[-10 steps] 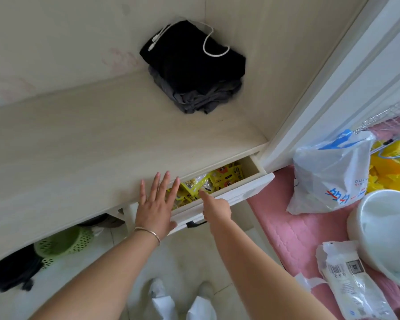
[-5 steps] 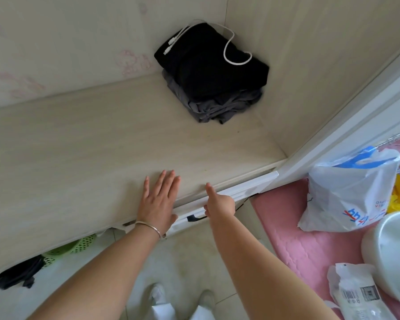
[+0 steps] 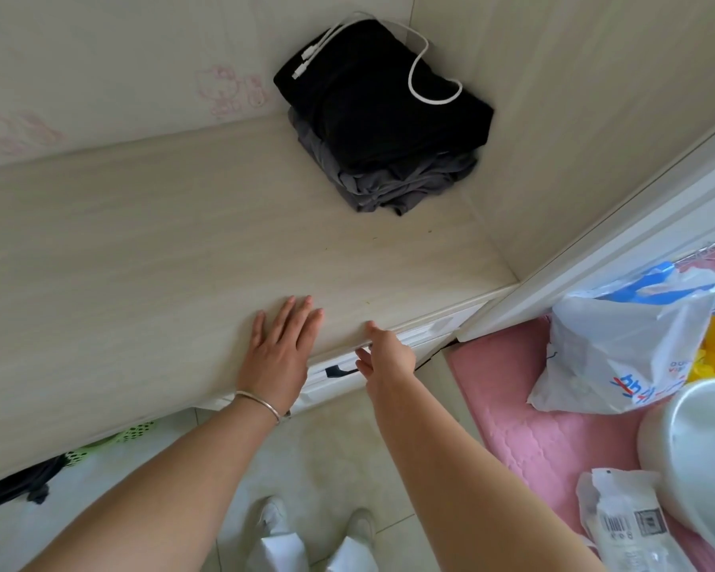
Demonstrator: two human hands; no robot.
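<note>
My left hand [image 3: 279,353] lies flat on the front edge of the bench [image 3: 141,262], palm down, fingers straight and close together and pointing to twelve o'clock. It holds nothing, and a thin silver bangle [image 3: 261,404] sits on that wrist. My right hand [image 3: 389,355] is just beside it at three o'clock, fingers loose and slightly spread, also holding nothing. Its forefinger reaches up to the lip of the bench and its thumb points to nine o'clock at the handle [image 3: 339,370]. I cannot tell whether the palm touches the drawer [image 3: 426,330].

The drawer is tucked under the bench edge, its front sitting flush. It is a white panel with a stepped moulding, running from between my hands out to two o'clock as far as the white door frame [image 3: 595,262]. Its handle is a slim black bar, partly hidden behind my right hand.

At one o'clock, in the back corner of the bench, is a folded black garment [image 3: 384,97] stacked on a grey one [image 3: 393,183], with a white cable [image 3: 422,82] looped on top. At four o'clock from my right hand, a white plastic bag [image 3: 620,344] with blue and red print stands on a pink mat [image 3: 533,427], near a white basin [image 3: 702,447] and a clear packet [image 3: 628,526]. At eight o'clock, a green basket [image 3: 129,429] peeks from under the bench.
</note>
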